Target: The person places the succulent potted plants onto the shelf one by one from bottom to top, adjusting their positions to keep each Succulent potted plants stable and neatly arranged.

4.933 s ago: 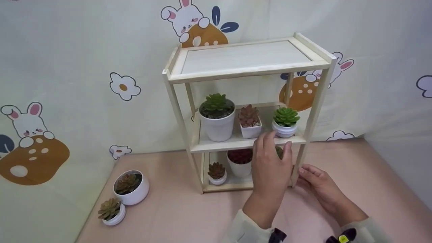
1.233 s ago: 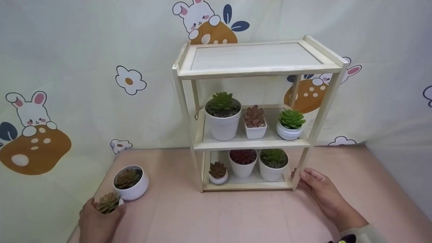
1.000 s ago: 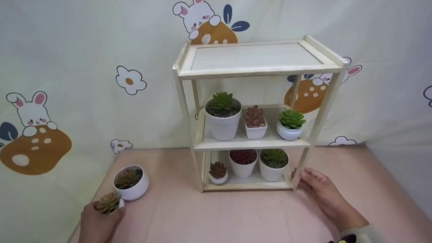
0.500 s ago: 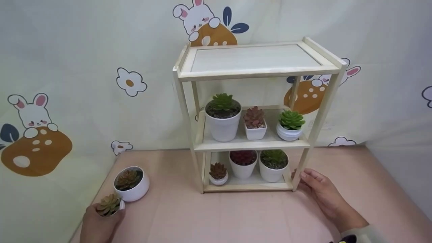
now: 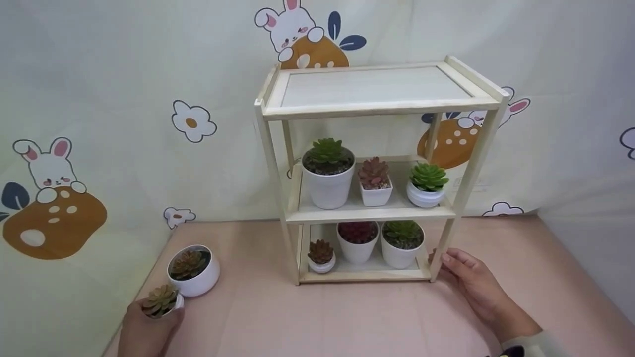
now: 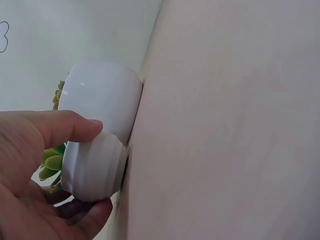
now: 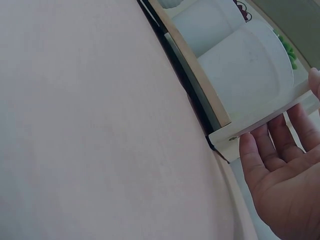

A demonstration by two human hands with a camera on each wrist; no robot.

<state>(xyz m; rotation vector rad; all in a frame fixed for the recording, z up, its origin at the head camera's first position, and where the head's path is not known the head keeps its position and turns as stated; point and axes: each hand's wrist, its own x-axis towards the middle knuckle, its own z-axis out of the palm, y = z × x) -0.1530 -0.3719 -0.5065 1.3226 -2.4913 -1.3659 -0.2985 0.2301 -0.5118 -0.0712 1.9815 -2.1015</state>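
At the lower left, my left hand (image 5: 146,329) grips a small succulent (image 5: 159,300) in a ribbed white pot (image 6: 95,167). Thumb and fingers lie on opposite sides of that pot, which stands at the tabletop; whether its base touches is unclear. Right beside it is a larger succulent in a round white pot (image 5: 196,277). My right hand (image 5: 476,282) holds the front right leg of a pale wooden shelf rack (image 5: 382,213) near its foot, fingertips behind the leg and thumb at its side. In the right wrist view the fingertips (image 7: 248,145) touch the rack's side.
On the middle shelf stand a large green succulent (image 5: 328,173), a reddish one in a square pot (image 5: 375,183) and a small green one (image 5: 427,183). The bottom shelf holds a small brown one (image 5: 321,255), a dark red one (image 5: 358,243) and a green one (image 5: 403,245).
Several seconds ago my left hand was at the rack's right front; it has since moved left and taken hold of the small potted succulent. My right hand has stayed at the leg.
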